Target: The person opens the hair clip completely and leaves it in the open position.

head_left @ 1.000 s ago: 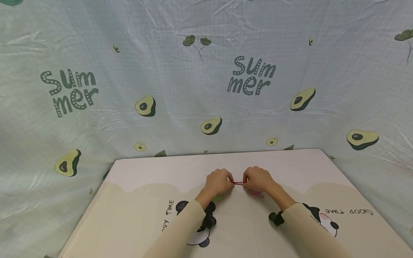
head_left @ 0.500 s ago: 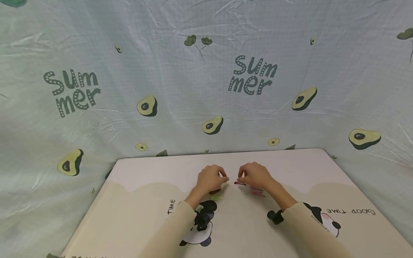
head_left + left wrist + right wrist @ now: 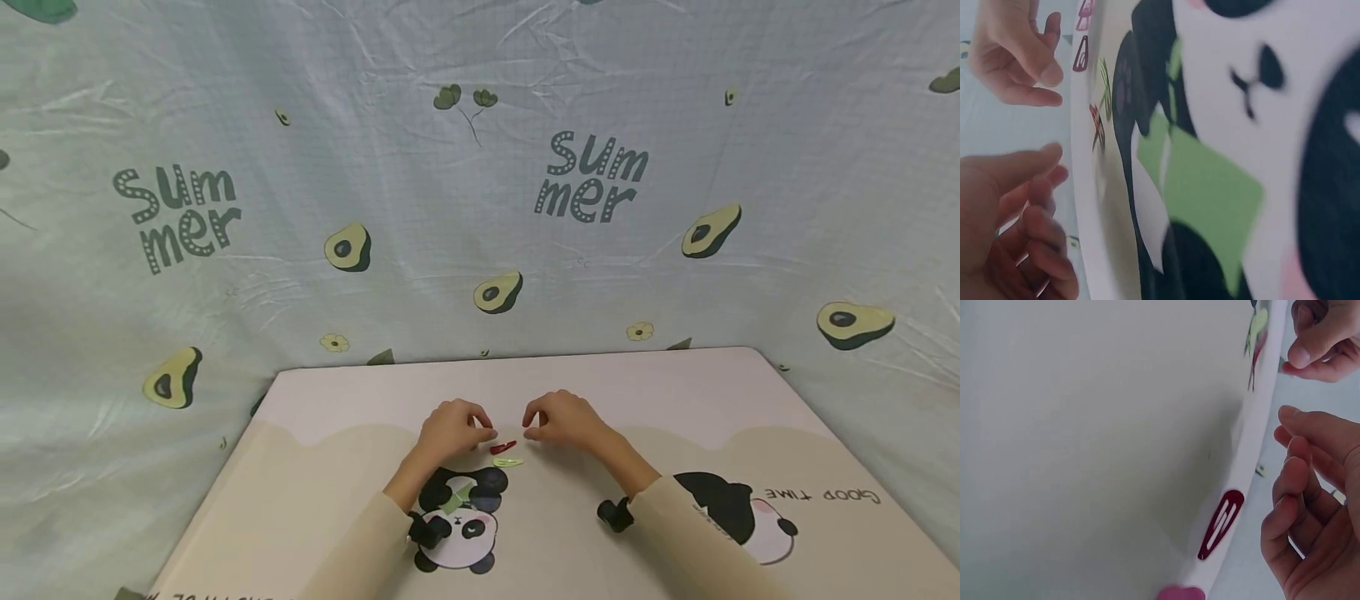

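Observation:
My left hand (image 3: 454, 431) hovers just left of a red snap hair clip (image 3: 502, 447), its thumb and forefinger apart and nothing between them. A pale green hair clip (image 3: 507, 462) lies just in front of the red one on the table. My right hand (image 3: 566, 420) is held to the right of both clips, fingers loosely bent and holding nothing. A dark red hair clip (image 3: 1235, 501) lies flat below the right hand in the right wrist view, with a pink clip (image 3: 1180, 594) partly in frame. In the head view the right hand and forearm hide these two.
The table (image 3: 555, 533) has a beige and pink cover printed with pandas (image 3: 459, 537) and lettering. Its far edge meets a hanging curtain (image 3: 420, 208) with avocado prints. A dark wrist strap (image 3: 617, 515) shows at the right cuff.
One second ago both hands pinched red clips close together. They then parted, leaving a clip on each side. Both hands have since shifted left, the right one away from its clip.

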Available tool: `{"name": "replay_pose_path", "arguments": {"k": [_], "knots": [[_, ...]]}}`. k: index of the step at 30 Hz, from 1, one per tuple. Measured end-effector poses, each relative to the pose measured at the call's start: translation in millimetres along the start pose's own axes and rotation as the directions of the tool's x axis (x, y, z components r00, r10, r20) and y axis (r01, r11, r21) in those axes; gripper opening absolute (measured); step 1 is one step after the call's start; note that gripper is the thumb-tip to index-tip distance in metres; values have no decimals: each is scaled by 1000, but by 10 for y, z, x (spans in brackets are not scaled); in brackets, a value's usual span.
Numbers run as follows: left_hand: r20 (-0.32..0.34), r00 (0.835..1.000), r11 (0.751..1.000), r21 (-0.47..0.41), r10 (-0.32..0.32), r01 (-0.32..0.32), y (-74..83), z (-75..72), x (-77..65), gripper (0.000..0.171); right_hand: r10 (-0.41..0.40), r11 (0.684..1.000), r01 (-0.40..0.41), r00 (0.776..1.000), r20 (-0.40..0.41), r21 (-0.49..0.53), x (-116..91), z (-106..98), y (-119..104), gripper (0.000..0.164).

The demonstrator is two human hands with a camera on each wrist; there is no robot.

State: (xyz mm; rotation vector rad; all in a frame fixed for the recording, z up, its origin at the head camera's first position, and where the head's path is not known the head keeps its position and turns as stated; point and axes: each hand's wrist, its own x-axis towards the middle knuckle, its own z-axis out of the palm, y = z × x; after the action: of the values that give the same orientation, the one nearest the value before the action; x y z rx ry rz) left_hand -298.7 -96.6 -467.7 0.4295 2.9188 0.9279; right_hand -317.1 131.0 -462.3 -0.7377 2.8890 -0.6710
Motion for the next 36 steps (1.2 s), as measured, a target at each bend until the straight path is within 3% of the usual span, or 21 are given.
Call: {"name": "replay_pose_path", "arguments": {"k": [7, 17, 36], "knots": [[73, 996, 999, -4, 52, -52, -82, -10, -79, 13, -17, 1000, 17, 1000, 4, -20, 76, 142, -57, 9], [25, 993, 990, 80, 111, -113, -93, 66, -102, 11, -37, 999, 37, 999, -14, 2, 83, 235, -74, 5], [-11, 994, 989, 109, 106, -104, -80, 108, -97, 10, -59, 998, 58, 998, -39, -14, 113, 265, -73, 6]]}}
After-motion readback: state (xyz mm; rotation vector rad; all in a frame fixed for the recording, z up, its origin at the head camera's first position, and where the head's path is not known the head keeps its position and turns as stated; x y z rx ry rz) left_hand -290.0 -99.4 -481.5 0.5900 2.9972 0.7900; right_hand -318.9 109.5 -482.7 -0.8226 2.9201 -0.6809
